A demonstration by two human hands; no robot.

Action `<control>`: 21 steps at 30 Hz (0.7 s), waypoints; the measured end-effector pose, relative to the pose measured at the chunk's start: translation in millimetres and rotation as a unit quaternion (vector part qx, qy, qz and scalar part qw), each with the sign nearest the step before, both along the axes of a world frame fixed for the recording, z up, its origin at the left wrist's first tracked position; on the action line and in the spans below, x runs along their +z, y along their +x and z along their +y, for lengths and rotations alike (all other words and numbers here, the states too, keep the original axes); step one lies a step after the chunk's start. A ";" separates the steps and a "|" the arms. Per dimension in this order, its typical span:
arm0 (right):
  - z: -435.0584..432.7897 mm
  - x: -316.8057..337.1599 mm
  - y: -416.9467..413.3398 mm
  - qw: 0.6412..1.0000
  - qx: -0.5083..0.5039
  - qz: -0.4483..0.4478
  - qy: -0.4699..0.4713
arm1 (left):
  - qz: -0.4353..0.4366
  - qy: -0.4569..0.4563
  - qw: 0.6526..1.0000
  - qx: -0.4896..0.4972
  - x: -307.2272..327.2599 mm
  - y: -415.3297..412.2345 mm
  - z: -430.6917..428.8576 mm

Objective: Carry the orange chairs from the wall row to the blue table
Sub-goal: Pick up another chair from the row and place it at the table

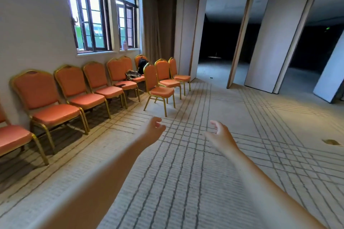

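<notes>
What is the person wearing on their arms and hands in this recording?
The left hand and right hand are bare: no gloves, watch or wristbands show. Both arms show no sleeve up to the picture's edge.

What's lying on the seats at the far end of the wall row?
A patterned bag and a black backpack sit on the far orange chairs; a small dark flat item lies on the next seat nearer. Anything beneath the bags is hidden.

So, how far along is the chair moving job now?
Done: cannot tell, the blue table is out of view. In hand: nothing; left hand and right hand are empty, stretched toward the free-standing chair. Left: the wall row of orange chairs, one holding bags.
</notes>
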State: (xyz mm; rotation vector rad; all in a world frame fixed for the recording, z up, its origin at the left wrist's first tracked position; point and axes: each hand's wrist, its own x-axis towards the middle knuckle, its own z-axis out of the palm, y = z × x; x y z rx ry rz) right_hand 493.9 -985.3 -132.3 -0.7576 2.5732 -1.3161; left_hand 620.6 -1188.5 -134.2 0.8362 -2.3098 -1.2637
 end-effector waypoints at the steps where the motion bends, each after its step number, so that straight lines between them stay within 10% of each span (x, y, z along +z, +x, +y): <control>1: -21.6 1.6 -34.8 1.000 -0.007 -0.002 0.001 | 0.001 -0.001 1.000 -0.003 -0.7 -40.1 -25.6; 21: -316.4 -1.7 -575.0 1.000 -0.003 -0.018 -0.002 | -0.052 -0.017 0.998 -0.024 -2.1 -585.3 -322.2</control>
